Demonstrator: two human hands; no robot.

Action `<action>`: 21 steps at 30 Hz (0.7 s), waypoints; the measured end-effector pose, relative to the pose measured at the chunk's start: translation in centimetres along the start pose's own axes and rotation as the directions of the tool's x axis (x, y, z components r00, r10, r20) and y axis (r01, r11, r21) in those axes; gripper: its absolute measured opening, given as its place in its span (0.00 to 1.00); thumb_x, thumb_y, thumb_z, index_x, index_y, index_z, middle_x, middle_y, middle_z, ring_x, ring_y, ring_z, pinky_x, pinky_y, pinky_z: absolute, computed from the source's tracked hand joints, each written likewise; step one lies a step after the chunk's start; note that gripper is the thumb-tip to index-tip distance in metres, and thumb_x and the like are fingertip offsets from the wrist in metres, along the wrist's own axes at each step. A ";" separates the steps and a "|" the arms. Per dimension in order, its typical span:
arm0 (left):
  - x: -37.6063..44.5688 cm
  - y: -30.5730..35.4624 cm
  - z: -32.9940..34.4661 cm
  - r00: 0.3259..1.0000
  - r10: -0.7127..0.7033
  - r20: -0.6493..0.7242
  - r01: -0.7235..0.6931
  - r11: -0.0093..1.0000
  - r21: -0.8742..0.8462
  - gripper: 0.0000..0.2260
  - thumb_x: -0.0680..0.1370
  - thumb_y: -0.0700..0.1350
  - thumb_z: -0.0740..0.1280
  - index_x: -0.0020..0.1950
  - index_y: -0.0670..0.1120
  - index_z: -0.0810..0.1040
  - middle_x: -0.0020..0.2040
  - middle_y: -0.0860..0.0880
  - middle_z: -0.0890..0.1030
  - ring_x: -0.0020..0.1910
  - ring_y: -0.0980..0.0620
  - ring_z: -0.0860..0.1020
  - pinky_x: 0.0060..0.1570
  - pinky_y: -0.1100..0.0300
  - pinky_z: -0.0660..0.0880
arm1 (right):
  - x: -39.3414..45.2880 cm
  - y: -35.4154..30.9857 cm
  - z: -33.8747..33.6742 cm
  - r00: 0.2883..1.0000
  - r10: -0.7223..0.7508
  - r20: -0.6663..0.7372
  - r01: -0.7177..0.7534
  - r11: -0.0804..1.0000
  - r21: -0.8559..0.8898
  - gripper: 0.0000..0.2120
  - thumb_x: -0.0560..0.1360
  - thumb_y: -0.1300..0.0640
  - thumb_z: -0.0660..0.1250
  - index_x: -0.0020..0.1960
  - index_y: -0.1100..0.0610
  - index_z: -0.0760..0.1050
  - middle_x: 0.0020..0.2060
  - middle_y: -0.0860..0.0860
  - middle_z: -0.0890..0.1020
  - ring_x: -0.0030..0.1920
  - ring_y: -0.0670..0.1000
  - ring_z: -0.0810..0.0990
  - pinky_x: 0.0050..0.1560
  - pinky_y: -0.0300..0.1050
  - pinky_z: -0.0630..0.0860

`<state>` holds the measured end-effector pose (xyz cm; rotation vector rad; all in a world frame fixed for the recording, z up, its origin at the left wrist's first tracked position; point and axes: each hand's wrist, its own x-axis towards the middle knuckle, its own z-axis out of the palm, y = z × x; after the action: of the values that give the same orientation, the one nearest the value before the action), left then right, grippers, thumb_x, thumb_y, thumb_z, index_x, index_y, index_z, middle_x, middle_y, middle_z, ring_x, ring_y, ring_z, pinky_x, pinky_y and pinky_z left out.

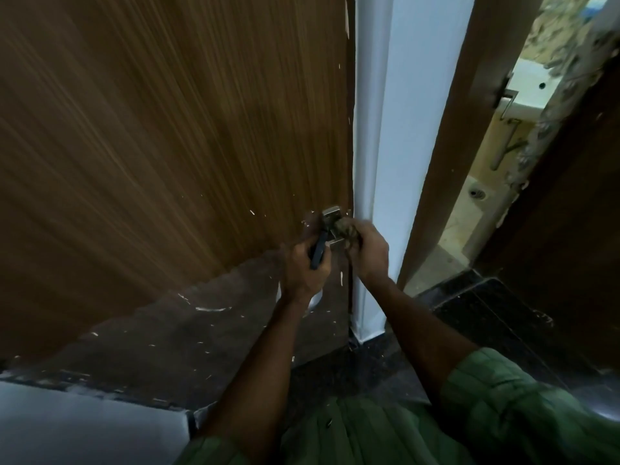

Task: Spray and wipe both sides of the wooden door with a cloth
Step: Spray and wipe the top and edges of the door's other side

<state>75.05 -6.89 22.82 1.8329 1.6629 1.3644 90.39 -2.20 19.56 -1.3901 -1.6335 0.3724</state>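
The wooden door [161, 129] fills the left and middle of the head view, brown with streaked grain and white paint flecks near its right edge. A metal handle plate [330, 214] sits low on that edge. My left hand [307, 263] grips a spray bottle with a dark trigger [318, 251]; a bit of its white body [315, 300] shows below my wrist. My right hand [367, 248] holds a bunched dark cloth [345, 229] against the handle plate.
A white door frame [385, 162] stands right of the door. Further right a second brown door [469, 112] stands ajar onto a bathroom with a white basin [526, 92] and a floor drain. Dark stone floor [486, 313] lies below. A pale surface [84, 424] is at lower left.
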 end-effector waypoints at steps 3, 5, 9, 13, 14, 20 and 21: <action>0.6 -0.2 0.6 1.000 0.019 0.013 -0.020 0.999 0.038 0.14 0.79 0.54 0.67 0.35 0.52 0.73 0.27 0.51 0.72 0.24 0.50 0.71 0.26 0.57 0.68 | -0.3 1.1 0.1 0.987 0.124 0.104 -0.128 0.991 0.031 0.11 0.79 0.61 0.69 0.62 0.57 0.79 0.54 0.53 0.84 0.54 0.54 0.83 0.58 0.50 0.80; 1.2 -0.7 1.0 1.000 0.000 0.002 0.000 0.996 0.086 0.14 0.78 0.54 0.68 0.34 0.52 0.74 0.26 0.50 0.74 0.24 0.47 0.72 0.27 0.55 0.68 | 0.9 0.1 -0.3 0.990 0.122 0.076 -0.129 0.988 0.089 0.11 0.80 0.61 0.68 0.62 0.56 0.78 0.54 0.52 0.84 0.53 0.52 0.82 0.56 0.47 0.80; 1.5 -0.2 1.4 1.000 -0.019 0.012 0.018 0.996 0.091 0.13 0.78 0.49 0.71 0.35 0.53 0.73 0.26 0.55 0.71 0.23 0.57 0.68 0.28 0.64 0.61 | 2.0 -1.4 -0.8 0.989 0.145 0.003 -0.143 0.976 0.166 0.09 0.80 0.59 0.67 0.60 0.54 0.75 0.49 0.45 0.82 0.47 0.45 0.81 0.48 0.35 0.77; 1.5 -0.1 1.9 0.999 -0.025 0.027 0.023 0.996 0.082 0.12 0.78 0.50 0.69 0.35 0.53 0.74 0.27 0.52 0.74 0.24 0.51 0.71 0.30 0.62 0.62 | 0.9 -0.4 0.2 0.954 0.290 0.072 -0.296 0.948 0.117 0.07 0.79 0.63 0.64 0.55 0.58 0.77 0.45 0.50 0.82 0.45 0.52 0.79 0.50 0.50 0.80; 1.5 -0.2 1.9 0.999 -0.031 0.042 0.028 0.998 0.064 0.11 0.78 0.50 0.69 0.36 0.53 0.74 0.27 0.52 0.74 0.24 0.51 0.72 0.30 0.62 0.63 | 0.9 -0.3 0.4 0.940 0.329 0.087 -0.337 0.936 0.097 0.07 0.79 0.64 0.64 0.56 0.59 0.77 0.46 0.52 0.83 0.46 0.54 0.80 0.51 0.52 0.80; 1.9 -0.7 1.3 0.999 -0.039 0.016 0.038 0.997 0.066 0.12 0.77 0.50 0.69 0.35 0.53 0.73 0.27 0.51 0.75 0.24 0.48 0.73 0.27 0.57 0.67 | 2.7 -2.1 -1.2 0.984 0.178 -0.018 -0.173 0.970 0.172 0.11 0.78 0.66 0.66 0.58 0.57 0.74 0.46 0.48 0.82 0.43 0.45 0.78 0.42 0.24 0.70; 1.8 -0.8 1.3 0.999 -0.036 0.007 0.035 0.997 0.067 0.12 0.78 0.51 0.69 0.35 0.53 0.73 0.27 0.51 0.75 0.24 0.48 0.73 0.27 0.57 0.68 | 2.6 -2.0 -1.1 0.988 0.149 -0.034 -0.141 0.973 0.183 0.11 0.78 0.67 0.66 0.58 0.57 0.75 0.46 0.48 0.82 0.44 0.45 0.78 0.44 0.25 0.70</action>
<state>75.39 -4.61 22.38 1.8338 1.7480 1.2998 90.24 -0.91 22.74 -1.3730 -1.4265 0.5550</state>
